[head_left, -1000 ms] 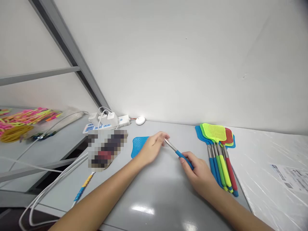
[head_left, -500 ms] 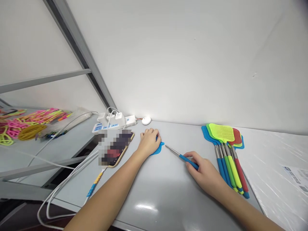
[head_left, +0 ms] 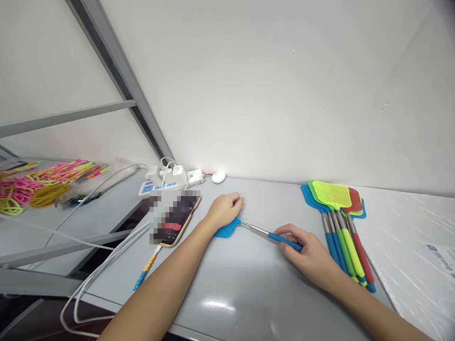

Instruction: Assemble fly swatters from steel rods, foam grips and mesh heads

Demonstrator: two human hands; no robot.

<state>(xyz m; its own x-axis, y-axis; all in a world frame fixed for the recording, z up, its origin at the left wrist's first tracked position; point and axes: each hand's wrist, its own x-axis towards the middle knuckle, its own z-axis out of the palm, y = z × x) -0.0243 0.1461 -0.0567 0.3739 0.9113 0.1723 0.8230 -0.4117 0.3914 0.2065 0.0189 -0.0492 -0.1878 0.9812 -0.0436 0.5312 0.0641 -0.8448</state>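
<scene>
A blue fly swatter head (head_left: 226, 230) lies on the grey table. My left hand (head_left: 226, 208) is closed over its far edge, fingers curled and partly hidden. In my right hand (head_left: 307, 253) is the blue handle (head_left: 284, 240), gripped between thumb and fingers. From that handle a thin steel rod (head_left: 255, 228) points left, its tip meeting the narrow neck of the blue head. Whether the tip sits inside the neck or only touches it, I cannot tell. Right of my right hand lies a stack of fly swatters (head_left: 334, 195) in blue, green, yellow and red, handles toward me.
A phone (head_left: 177, 220) with a plugged-in cable lies left of my left arm. Behind it are a power strip (head_left: 167, 185) with chargers and a small white case (head_left: 218, 177). Colourful cords (head_left: 60, 177) lie on the far-left surface, past a metal frame (head_left: 117, 66). White wrapped sheeting (head_left: 405, 227) covers the right side.
The rod's tip was apart from the blue head; now they meet at the neck. My left hand has shifted and uncovers more of the head. My view has shifted slightly.
</scene>
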